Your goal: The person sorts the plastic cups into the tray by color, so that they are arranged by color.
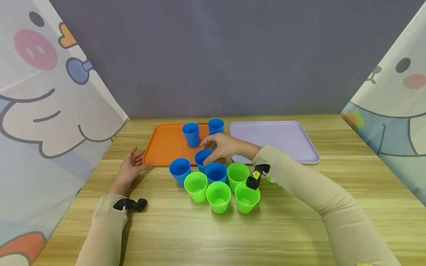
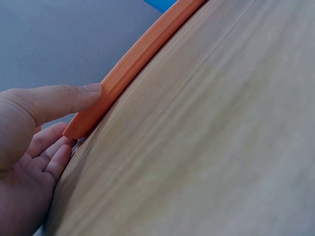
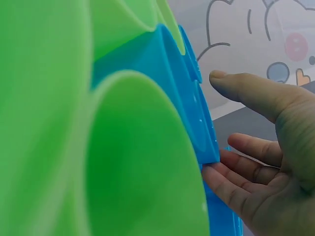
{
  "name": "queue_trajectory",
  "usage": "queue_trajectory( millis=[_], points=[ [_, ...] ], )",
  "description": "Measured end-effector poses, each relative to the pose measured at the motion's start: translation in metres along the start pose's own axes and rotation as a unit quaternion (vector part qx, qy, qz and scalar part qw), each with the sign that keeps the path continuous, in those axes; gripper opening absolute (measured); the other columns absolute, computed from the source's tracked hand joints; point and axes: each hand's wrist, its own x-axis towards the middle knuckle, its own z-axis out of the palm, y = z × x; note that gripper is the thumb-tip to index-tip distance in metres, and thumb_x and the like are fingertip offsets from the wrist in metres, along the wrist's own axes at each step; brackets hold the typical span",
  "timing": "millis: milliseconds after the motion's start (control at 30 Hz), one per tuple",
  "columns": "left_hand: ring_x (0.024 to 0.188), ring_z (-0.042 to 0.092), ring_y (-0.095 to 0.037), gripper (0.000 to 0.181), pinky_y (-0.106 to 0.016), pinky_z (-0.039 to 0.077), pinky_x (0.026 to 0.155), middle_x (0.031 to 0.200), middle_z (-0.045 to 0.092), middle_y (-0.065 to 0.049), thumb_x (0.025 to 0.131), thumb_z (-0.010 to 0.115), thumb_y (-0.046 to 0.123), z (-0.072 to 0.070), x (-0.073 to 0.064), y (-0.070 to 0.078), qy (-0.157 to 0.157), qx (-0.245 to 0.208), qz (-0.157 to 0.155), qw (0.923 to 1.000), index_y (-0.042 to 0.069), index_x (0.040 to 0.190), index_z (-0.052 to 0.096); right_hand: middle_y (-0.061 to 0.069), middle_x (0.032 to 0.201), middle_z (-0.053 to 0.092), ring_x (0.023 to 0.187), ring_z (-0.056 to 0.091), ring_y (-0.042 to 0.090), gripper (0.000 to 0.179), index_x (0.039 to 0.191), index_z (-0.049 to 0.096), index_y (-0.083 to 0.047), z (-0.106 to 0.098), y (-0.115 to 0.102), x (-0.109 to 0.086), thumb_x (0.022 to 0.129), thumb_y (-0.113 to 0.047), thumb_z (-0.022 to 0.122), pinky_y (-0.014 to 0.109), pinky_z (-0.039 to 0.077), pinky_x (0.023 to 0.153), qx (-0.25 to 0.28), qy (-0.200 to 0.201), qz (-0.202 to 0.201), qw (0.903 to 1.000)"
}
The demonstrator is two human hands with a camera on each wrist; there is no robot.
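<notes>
From the head view, your right hand (image 1: 226, 146) reaches over the near edge of the orange tray (image 1: 166, 147), fingers loosely spread about the rim of a blue cup (image 1: 203, 159) that stands at the tray's front edge; I cannot tell from here whether they have closed on it. Two more blue cups (image 1: 191, 134) stand on the tray, two more on the worktop (image 1: 299, 207), and four green cups (image 1: 218, 197) crowd just behind your wrist. A lilac tray (image 1: 276, 140) lies beside the orange one.

The left wrist view shows your left hand (image 2: 34, 128) with its thumb pressed flat on the tray's corner, the other fingers relaxed beneath.

The right wrist view shows your fingers (image 3: 241, 147) apart, tips touching the blue cup's wall, not clamped. The green ones sit tight against it, so in my judgement a sideways lift could tip a neighbour, and your sleeve could drag one over.
</notes>
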Motion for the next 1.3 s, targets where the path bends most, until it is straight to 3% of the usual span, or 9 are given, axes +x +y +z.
queue_trajectory(
  millis=[133,333,600,767,1000,1300],
  points=[
    [0.139,0.03,-0.044,0.102,-0.031,0.036,0.111,0.156,0.024,-0.031,0.087,0.071,-0.004,0.0,0.0,-0.003,0.0,-0.005,0.01,0.9999,-0.004,0.156,-0.004,0.01,0.127,0.063,0.113,0.058,0.024,0.067,0.132,0.059,0.0,0.004,0.0,0.002,0.078,-0.027,0.086,0.031,0.051,0.094,-0.032,-0.004,0.012,0.9994],
    [0.137,0.037,-0.037,0.108,-0.018,0.04,0.101,0.155,0.027,-0.031,0.084,0.079,0.007,-0.002,-0.002,-0.006,0.004,-0.023,0.03,0.9993,-0.006,0.156,-0.001,0.01,0.132,0.061,0.116,0.055,0.025,0.068,0.133,0.059,-0.001,0.011,0.0,0.006,0.078,-0.032,0.086,0.033,0.048,0.098,-0.052,-0.011,0.027,0.9982],
    [0.14,0.03,-0.043,0.101,-0.035,0.035,0.113,0.158,0.023,-0.028,0.089,0.068,-0.007,-0.002,0.001,-0.005,-0.002,-0.004,-0.001,1.0,-0.001,0.157,-0.006,0.01,0.13,0.063,0.113,0.056,0.024,0.066,0.13,0.061,0.0,0.014,0.001,0.006,0.077,-0.031,0.086,0.033,0.049,0.096,-0.048,-0.004,0.025,0.9985],
    [0.14,0.031,-0.043,0.102,-0.032,0.036,0.112,0.158,0.024,-0.027,0.088,0.068,-0.009,-0.001,0.002,-0.004,-0.001,-0.007,-0.003,1.0,0.0,0.157,-0.007,0.009,0.124,0.065,0.108,0.058,0.022,0.062,0.127,0.063,-0.001,0.014,0.001,0.006,0.077,-0.03,0.086,0.03,0.051,0.092,-0.05,0.0,0.015,0.9986],
    [0.141,0.03,-0.043,0.102,-0.043,0.031,0.115,0.158,0.024,-0.028,0.088,0.068,-0.008,-0.002,0.003,-0.004,-0.003,-0.005,0.0,1.0,-0.001,0.157,-0.007,0.007,0.117,0.067,0.103,0.06,0.019,0.059,0.124,0.066,-0.002,0.011,-0.003,0.006,0.075,-0.028,0.087,0.028,0.052,0.089,-0.048,0.008,0.006,0.9988],
    [0.141,0.03,-0.044,0.102,-0.037,0.035,0.114,0.158,0.023,-0.028,0.088,0.067,-0.009,-0.001,0.003,-0.004,-0.001,-0.012,-0.001,0.9999,-0.001,0.157,-0.008,0.009,0.119,0.069,0.105,0.061,0.02,0.061,0.125,0.065,0.002,0.003,-0.015,0.015,0.075,-0.025,0.087,0.026,0.052,0.09,-0.043,0.017,-0.021,0.9987]
  ],
)
